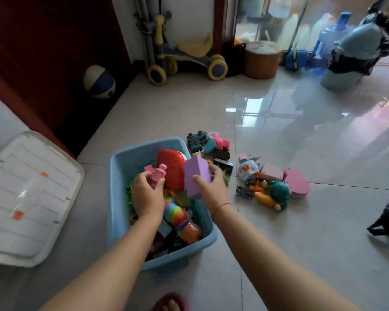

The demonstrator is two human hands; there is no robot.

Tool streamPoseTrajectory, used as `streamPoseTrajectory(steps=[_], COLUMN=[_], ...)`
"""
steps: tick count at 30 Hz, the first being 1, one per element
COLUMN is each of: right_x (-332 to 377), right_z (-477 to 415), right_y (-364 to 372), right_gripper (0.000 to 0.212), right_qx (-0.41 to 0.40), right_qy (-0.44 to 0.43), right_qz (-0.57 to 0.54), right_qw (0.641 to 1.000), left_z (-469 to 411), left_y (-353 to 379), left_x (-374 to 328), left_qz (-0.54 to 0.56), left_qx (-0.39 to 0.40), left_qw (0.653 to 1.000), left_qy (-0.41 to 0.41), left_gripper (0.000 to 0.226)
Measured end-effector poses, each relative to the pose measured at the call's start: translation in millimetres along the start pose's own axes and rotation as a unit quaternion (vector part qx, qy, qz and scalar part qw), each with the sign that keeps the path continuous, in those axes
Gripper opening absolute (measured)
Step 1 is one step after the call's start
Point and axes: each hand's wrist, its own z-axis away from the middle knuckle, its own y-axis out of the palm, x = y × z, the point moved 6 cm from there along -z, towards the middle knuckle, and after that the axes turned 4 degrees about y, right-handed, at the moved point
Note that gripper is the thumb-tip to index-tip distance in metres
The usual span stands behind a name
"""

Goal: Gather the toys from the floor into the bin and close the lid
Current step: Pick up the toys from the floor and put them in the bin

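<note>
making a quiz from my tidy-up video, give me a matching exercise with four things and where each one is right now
Things
1. purple rectangular block
2. small pink plastic toy
3. white ribbed plastic lid
4. red domed plastic toy

Places
A. inside the blue plastic bin
B. lying flat, left of the bin
C. held in the right hand
D. held in the left hand

Pairs: 1-C, 2-D, 3-B, 4-A

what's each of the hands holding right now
Left hand: closed, holding a small pink toy over the blue bin.
Right hand: closed, gripping a purple block.
</note>
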Motion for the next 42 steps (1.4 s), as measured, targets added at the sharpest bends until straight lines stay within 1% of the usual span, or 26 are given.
streamPoseTrajectory(steps=[2,4,6,7,9,11,15,17,19,22,24,26,28,30,32,35,37,38,40,42], right_x=[0.3,-0.9,-0.9,-0.6,-2.4,-11.6,-42.2,-57.6,-71.2,-99.5,-121.8,-139.6,-150.3,-157.5,-166.2,-177.7,-182.8,-184.3,-185.1,-184.2], right_z=[4.8,6.5,5.0,2.1,-6.6,-18.6,-45.8,-59.2,-68.6,-86.4,-100.2,-112.6,-126.1,-138.9,-150.8,-160.3,-164.1,-166.0,-168.8,-169.5], right_y=[24.9,40.1,39.4,31.4,3.0,-36.1,-122.2,-160.7,-191.6,-227.4,-241.6,-248.5,-249.6,-245.5,-243.0,-244.5,-248.1,-249.5,-251.1,-253.0], right_gripper=[0.066,0.074,0.074,0.071,0.063,0.06,0.068,0.071,0.073,0.079,0.081,0.082,0.083,0.078,0.069,0.056,0.048,0.044,0.037,0.032], right_qx=[0.033,0.066,0.066,0.05,-0.01,-0.072,-0.164,-0.188,-0.199,-0.217,-0.222,-0.221,-0.227,-0.231,-0.232,-0.235,-0.238,-0.238,-0.238,-0.238], right_qy=[0.004,0.014,0.007,-0.006,-0.03,-0.027,-0.005,0.0,0.015,0.042,0.057,0.066,0.035,0.005,-0.009,-0.058,-0.078,-0.079,-0.082,-0.076], right_qz=[-0.003,-0.011,0.007,0.022,0.056,0.076,0.106,0.138,0.181,0.255,0.302,0.335,0.363,0.38,0.407,0.457,0.464,0.46,0.446,0.442], right_qw=[0.999,0.998,0.998,0.998,0.998,0.994,0.981,0.972,0.963,0.941,0.925,0.914,0.903,0.896,0.883,0.856,0.85,0.852,0.859,0.862], left_z=[-6.8,-9.6,-9.6,-8.6,-5.1,1.3,18.5,31.3,47.3,69.3,80.8,89.8,94.6,95.7,94.6,91.8,88.6,87.3,86.5,87.2], left_y=[-15.9,-20.8,-16.9,-11.7,5.8,30.6,95.3,134.2,176.6,241.4,278.5,307.8,329.2,348.1,364.3,380.7,384.8,385.0,383.8,379.5], left_x=[15.3,19.7,12.9,5.9,-10.7,-31.6,-80.6,-104.8,-119.8,-111.9,-84.6,-51.1,-26.0,-12.2,-5.8,-2.5,1.4,3.3,5.7,6.9], left_qz=[-0.015,-0.047,-0.087,-0.088,-0.062,-0.049,-0.029,-0.032,-0.049,-0.09,-0.139,-0.203,-0.252,-0.285,-0.304,-0.308,-0.307,-0.304,-0.292,-0.267], left_qx=[-0.004,0.008,0.022,0.03,0.053,0.087,0.148,0.181,0.226,0.291,0.33,0.363,0.384,0.402,0.412,0.407,0.396,0.39,0.383,0.377], left_qw=[0.999,0.998,0.996,0.996,0.996,0.993,0.979,0.967,0.953,0.933,0.921,0.902,0.882,0.862,0.846,0.837,0.838,0.841,0.848,0.862], left_qy=[-0.03,-0.041,-0.018,-0.003,0.031,0.065,0.137,0.176,0.197,0.189,0.154,0.115,0.101,0.117,0.149,0.2,0.214,0.217,0.221,0.209], left_gripper=[0.033,0.047,0.064,0.068,0.071,0.071,0.066,0.063,0.061,0.063,0.065,0.068,0.071,0.075,0.076,0.072,0.067,0.064,0.054,0.04])
